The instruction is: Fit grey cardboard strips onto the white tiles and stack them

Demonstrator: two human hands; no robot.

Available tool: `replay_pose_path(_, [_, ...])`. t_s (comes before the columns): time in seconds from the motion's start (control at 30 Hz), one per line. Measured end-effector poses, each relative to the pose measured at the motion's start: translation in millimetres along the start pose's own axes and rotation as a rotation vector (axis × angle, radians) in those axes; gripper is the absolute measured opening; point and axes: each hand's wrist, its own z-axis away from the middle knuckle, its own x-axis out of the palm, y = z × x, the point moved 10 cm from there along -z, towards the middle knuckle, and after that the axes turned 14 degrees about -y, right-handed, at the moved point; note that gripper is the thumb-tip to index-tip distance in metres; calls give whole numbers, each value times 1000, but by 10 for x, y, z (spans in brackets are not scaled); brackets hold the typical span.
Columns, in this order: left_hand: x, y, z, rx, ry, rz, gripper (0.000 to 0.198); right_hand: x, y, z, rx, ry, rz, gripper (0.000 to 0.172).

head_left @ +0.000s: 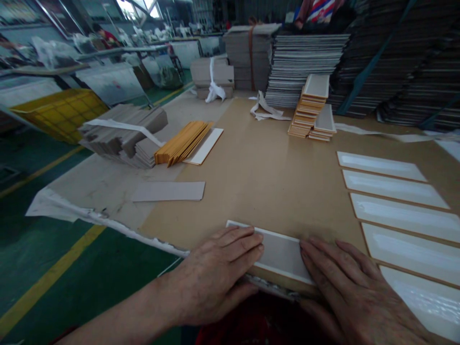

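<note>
Brown table (273, 182) with card strips (280, 253)

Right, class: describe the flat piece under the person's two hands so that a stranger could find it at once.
Start at the big brown table. At its near edge, the left hand and right hand lie flat on one grey panel with a white border. Unlike the glossy white panels to its right, it is matt grey and the only one touched.

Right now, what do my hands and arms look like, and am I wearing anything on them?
Both are bare: the left hand and right hand wear no gloves, and no rings show on the fingers. The left forearm is uncovered, with no sleeve or watch in view.
</note>
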Motion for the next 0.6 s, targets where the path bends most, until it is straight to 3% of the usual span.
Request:
replay_pose_path(0.27, [97,-46,0,-4,18,18,49,-43,43,-26,14,-9,-75,51])
replay_pose_path(0.37, [120,-70,7,-26,14,23,53,-204,310,19,85,-35,-138,48])
replay_pose_path(0.47, [141,-90,6,-24,17,29,56,-423,587,141,200,35,-171,42])
replay_pose_path(0.53, [146,-97,6,-15,21,38,57,-387,572,166,196,-1,-185,42])
replay_pose_path(0.6, [148,-105,8,-15,27,46,58,-216,402,140,133,-91,-179,47])
